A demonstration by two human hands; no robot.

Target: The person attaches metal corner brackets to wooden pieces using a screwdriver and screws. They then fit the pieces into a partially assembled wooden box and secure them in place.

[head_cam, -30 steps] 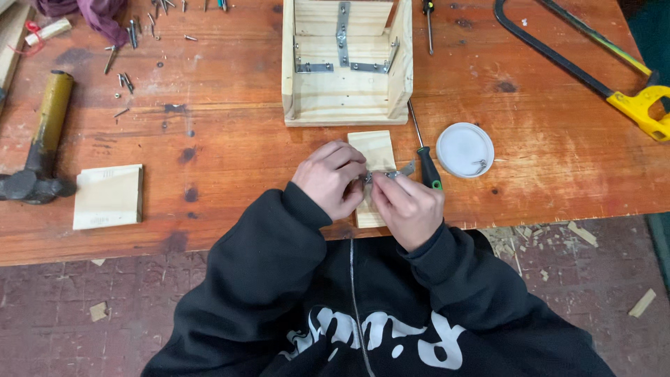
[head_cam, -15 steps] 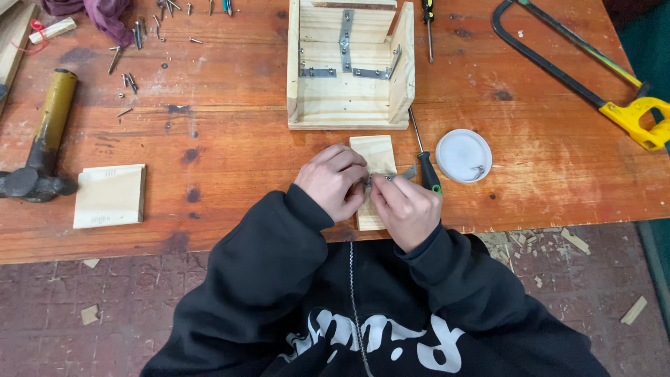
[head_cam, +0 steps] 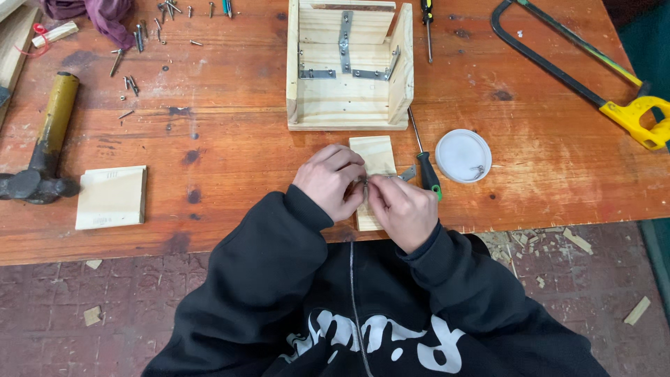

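Grip: the left hand point(head_cam: 330, 180) and the right hand point(head_cam: 403, 207) meet fingertip to fingertip, both pinched together on a small metal piece point(head_cam: 366, 184). It is too small to tell whether it is a screw or a fitting.
Position of the piece: it is held just above the small pine board point(head_cam: 375, 155), which lies flat on the desk point(head_cam: 230, 84) right at its near edge, partly hidden under both hands.
Doing it well: to my eye the piece wants to be kept square to the board, with the heels of both hands resting on the wood, so the pinch does not wander.
Risk: the board sits close to the desk edge. A push toward the body could tip it off, so pressure is better directed straight down.
Tool at hand: a screwdriver point(head_cam: 423, 162) with a dark handle lies just beside the right hand, shaft pointing away from the person.
Spare parts: a white lid point(head_cam: 463, 156) to the right holds a small metal bit.
Beyond: an open pine box point(head_cam: 347, 66) with metal brackets stands just behind the board.
Far left: a second board point(head_cam: 112, 197), a hammer point(head_cam: 43, 143), scattered screws point(head_cam: 139, 38).
Far right: a hacksaw point(head_cam: 579, 66) with a yellow handle.
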